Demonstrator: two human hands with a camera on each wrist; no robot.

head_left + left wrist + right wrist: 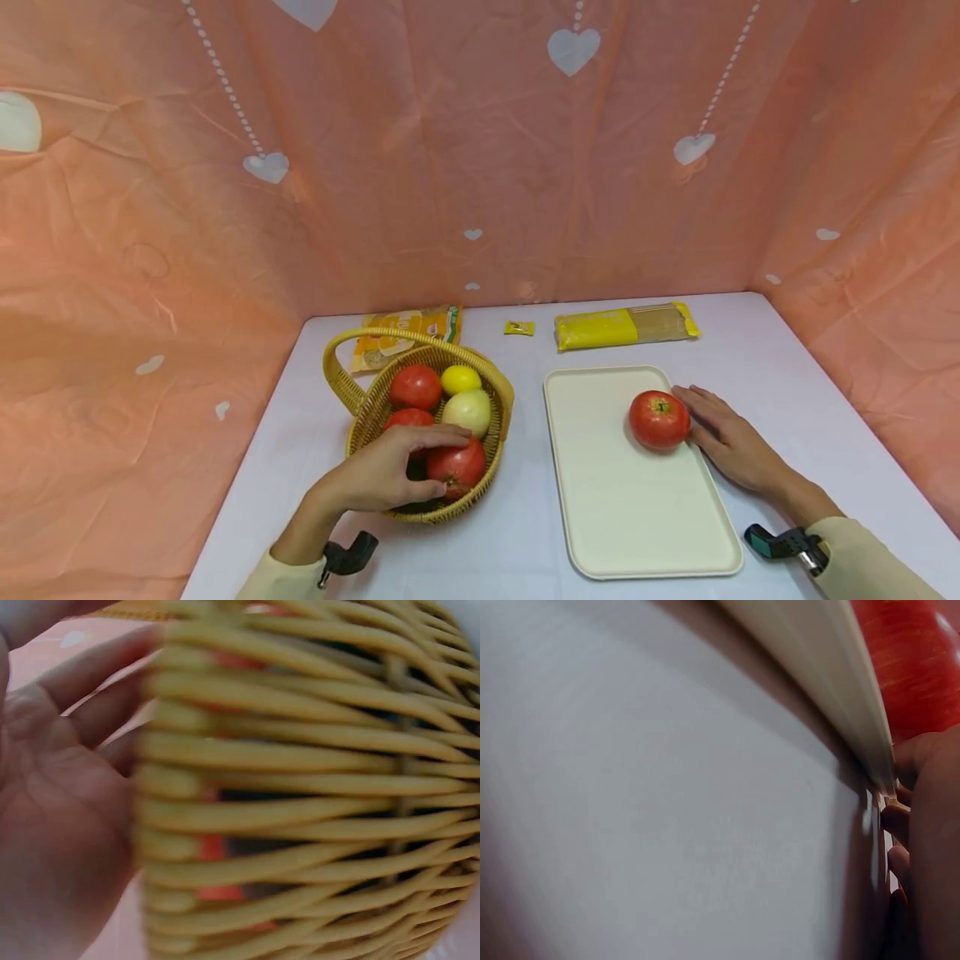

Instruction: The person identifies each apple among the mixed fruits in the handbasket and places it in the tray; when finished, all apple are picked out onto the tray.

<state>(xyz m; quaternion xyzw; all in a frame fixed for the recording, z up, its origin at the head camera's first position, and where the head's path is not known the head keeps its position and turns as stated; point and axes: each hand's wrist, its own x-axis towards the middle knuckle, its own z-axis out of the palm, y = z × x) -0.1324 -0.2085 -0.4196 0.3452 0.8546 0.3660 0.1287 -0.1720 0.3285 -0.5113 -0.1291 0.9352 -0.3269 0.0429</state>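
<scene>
My left hand (388, 471) reaches into a woven basket (431, 515) and holds a red apple (457, 467), fingers over its top and thumb at its near side. In the left wrist view the basket's weave (315, 780) hides most of that grip. Two more red apples (416, 387), a yellow lemon (461, 380) and a pale green round fruit (467, 413) lie in the basket. Another red apple (658, 420) sits on a cream tray (637, 525). My right hand (731, 442) rests at the tray's right edge, fingers extended beside this apple.
Behind the basket lies an orange food packet (408, 325). A small yellow wrapped piece (519, 327) and a long yellow packet (626, 326) lie along the table's back edge. The basket's handle (341, 375) arches at its left. A pink heart-patterned cloth (510, 167) hangs behind.
</scene>
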